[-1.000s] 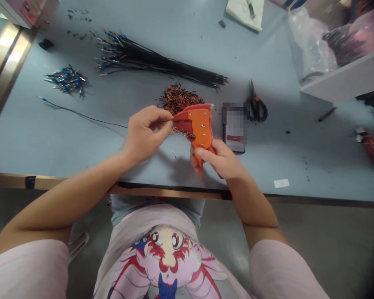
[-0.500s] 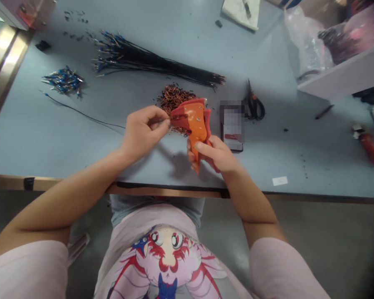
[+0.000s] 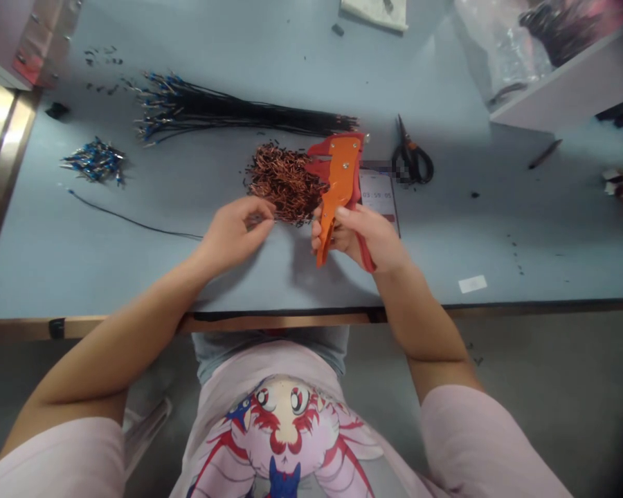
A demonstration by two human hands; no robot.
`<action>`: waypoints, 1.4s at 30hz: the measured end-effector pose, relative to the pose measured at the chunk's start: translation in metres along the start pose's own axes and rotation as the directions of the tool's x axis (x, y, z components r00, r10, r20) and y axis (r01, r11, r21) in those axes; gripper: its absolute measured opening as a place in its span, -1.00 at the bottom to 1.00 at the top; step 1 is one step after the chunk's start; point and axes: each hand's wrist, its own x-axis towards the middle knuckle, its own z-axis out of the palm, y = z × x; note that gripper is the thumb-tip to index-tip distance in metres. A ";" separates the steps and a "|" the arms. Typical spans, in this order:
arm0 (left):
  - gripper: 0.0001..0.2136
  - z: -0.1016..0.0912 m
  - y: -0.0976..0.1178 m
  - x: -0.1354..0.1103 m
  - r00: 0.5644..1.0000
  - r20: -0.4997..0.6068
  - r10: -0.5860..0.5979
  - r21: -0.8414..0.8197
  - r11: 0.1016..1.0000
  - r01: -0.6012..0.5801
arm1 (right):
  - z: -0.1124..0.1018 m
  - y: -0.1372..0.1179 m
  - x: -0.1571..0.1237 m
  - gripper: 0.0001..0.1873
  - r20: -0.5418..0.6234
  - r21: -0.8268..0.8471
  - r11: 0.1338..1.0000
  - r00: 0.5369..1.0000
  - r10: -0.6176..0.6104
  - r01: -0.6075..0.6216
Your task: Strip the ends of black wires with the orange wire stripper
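Observation:
My left hand [image 3: 239, 232] pinches the near end of a thin black wire [image 3: 135, 223]. The wire trails left across the table to a small blue terminal at its far end. In my right hand [image 3: 366, 235] is an orange and red wire stripper [image 3: 342, 173], its handles spread and its jaws pointing left. The jaws are apart from my left fingers. Under and beside the tool lies a heap of short copper and black scraps [image 3: 280, 180]. Behind it stretches a bundle of black wires [image 3: 249, 111] with blue terminals at the left ends.
Loose blue terminals [image 3: 96, 160] lie in a pile at left. A phone [image 3: 381, 194], partly hidden by the tool, and black scissors [image 3: 412, 155] are to the right. Farther right are a pen [image 3: 545, 153], a white label [image 3: 472, 284] and a bin wall [image 3: 545, 90].
The wire stripper has moved right and up, away from my left fingers. The wire's end has come out of its jaws. The camera view has shifted slightly.

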 end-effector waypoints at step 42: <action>-0.94 0.005 0.001 -0.001 0.913 -0.381 0.145 0.071 0.989 -0.128 | 0.000 0.003 0.001 -0.57 -0.055 -0.409 0.906 0.989 -0.141 0.107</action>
